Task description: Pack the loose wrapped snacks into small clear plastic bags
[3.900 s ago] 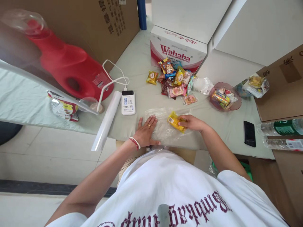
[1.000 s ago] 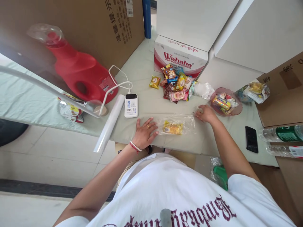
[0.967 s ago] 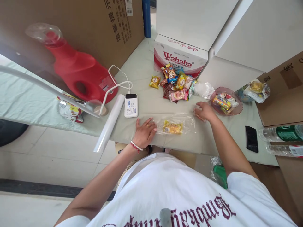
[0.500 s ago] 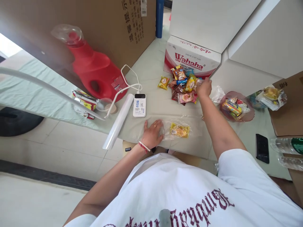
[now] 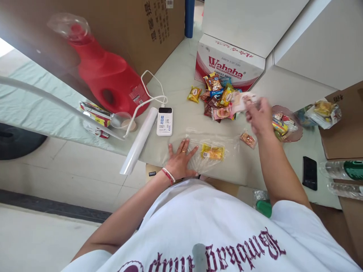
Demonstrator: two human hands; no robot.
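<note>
My left hand (image 5: 180, 158) lies flat with spread fingers on the left end of a clear plastic sheet (image 5: 232, 145). A yellow-wrapped snack (image 5: 213, 152) rests on that sheet, just right of the fingers. My right hand (image 5: 259, 115) pinches a pale pink-and-white snack packet (image 5: 242, 102), slightly blurred, at the right side of a pile of wrapped snacks (image 5: 214, 102). Below this hand, a small brownish-pink wrapped snack (image 5: 248, 139) lies on the cloth. One yellow packet (image 5: 194, 94) sits apart, left of the pile.
Behind the pile stands a Wahaha carton (image 5: 231, 62). A pink glass bowl (image 5: 297, 130) of snacks is at right, with a black phone (image 5: 309, 173) and plastic bottles (image 5: 340, 170). Leftward are a white power bank (image 5: 165, 121), a film roll (image 5: 138, 141) and a red jug (image 5: 110, 79).
My right hand has moved right from the pile, drawing out the pale packet. My left fingers have spread wider on the plastic. The small brownish-pink snack now shows fully.
</note>
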